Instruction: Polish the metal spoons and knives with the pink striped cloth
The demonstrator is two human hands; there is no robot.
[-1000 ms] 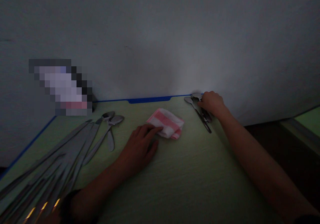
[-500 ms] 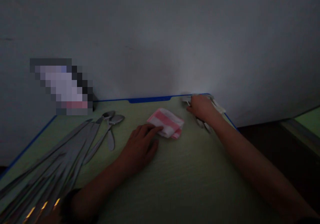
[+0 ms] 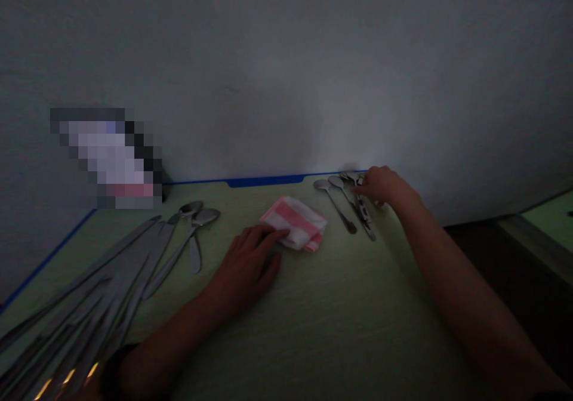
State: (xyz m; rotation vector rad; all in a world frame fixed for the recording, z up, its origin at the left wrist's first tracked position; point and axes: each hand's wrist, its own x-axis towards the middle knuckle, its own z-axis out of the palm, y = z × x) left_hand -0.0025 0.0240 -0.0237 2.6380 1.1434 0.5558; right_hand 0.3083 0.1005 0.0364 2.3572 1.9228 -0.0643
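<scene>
My left hand (image 3: 246, 264) lies palm down, its fingers loosely spread and its index finger resting on the edge of a folded pink-and-white cloth (image 3: 298, 219). At the far right of the table, my right hand (image 3: 385, 186) is closed around the upper part of a fork (image 3: 351, 177), with the thumb on the near side. Its curled fingers partly hide that cutlery. Just left of this hand, a spoon (image 3: 336, 207) and another spoon (image 3: 347, 193) lie slanted side by side. Beneath my hand runs a dark-and-light patterned handle (image 3: 363, 209).
Several table knives (image 3: 120, 270) fan out along the left side. Beside them, spoons (image 3: 206, 216) lie crossed. A blurred-out upright object (image 3: 111, 156) stands at the back left. The blue-edged table (image 3: 313, 317) meets a pale wall (image 3: 268, 79).
My right hand has shifted right and turned, uncovering the spoons and fork it was over. My left hand stays on the cloth. The view has moved slightly.
</scene>
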